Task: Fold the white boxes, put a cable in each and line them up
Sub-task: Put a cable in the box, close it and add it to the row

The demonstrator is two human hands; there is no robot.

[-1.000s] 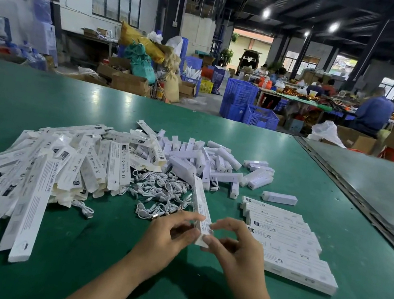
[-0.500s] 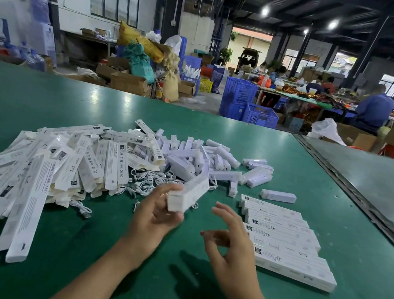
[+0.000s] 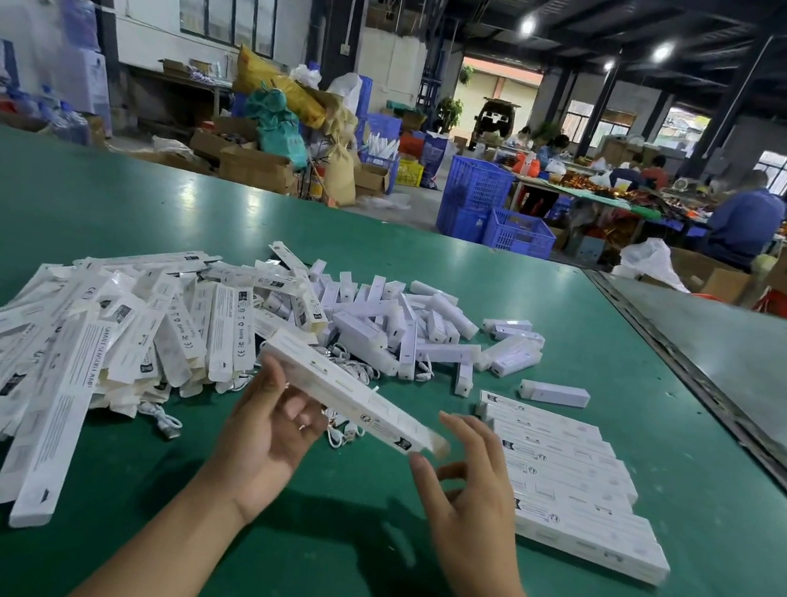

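A long white box [image 3: 354, 396] is held above the green table [image 3: 334, 575], tilted with its right end lower. My left hand [image 3: 270, 429] grips it from below near its left end. My right hand [image 3: 470, 478] is beside the box's right end flap, fingers spread, fingertips at or just under the flap. A heap of flat unfolded boxes [image 3: 75, 349] lies to the left. White cables [image 3: 343, 433] lie under and behind the held box. A row of filled boxes [image 3: 574, 480] lies side by side to the right.
Small white boxes [image 3: 407, 326] are scattered behind the cables, and one small box [image 3: 553, 393] lies alone. A metal seam [image 3: 708, 398] separates a second table on the right. Crates, cartons and seated people stand beyond the far edge.
The box was held upright by both hands, then my left hand lifted it and turned it sideways. My right hand let go and now reaches to its right end.
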